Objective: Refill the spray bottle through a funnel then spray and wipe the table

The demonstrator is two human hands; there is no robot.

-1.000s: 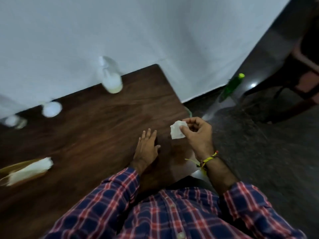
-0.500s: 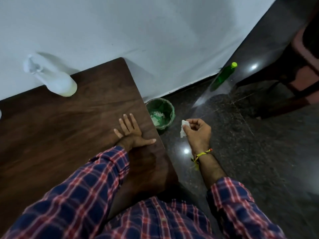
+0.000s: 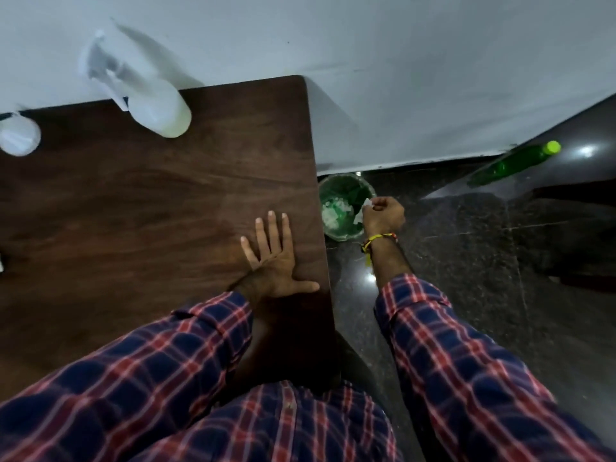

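A white spray bottle (image 3: 153, 105) stands at the back of the dark wooden table (image 3: 150, 201), against the wall. My left hand (image 3: 275, 258) lies flat and open on the table near its right edge. My right hand (image 3: 383, 216) is off the table, closed around a small white tissue (image 3: 361, 211), right above the rim of a green bin (image 3: 345, 208) on the floor. White crumpled paper lies inside the bin.
Part of another white container (image 3: 20, 136) shows at the table's far left. A green bottle (image 3: 513, 161) stands on the dark floor by the wall to the right. A pale wall runs behind the table.
My right hand has carried the tissue from over the table's edge outward and down to the green bin. The view has swung to the right. My left hand stays flat on the table.
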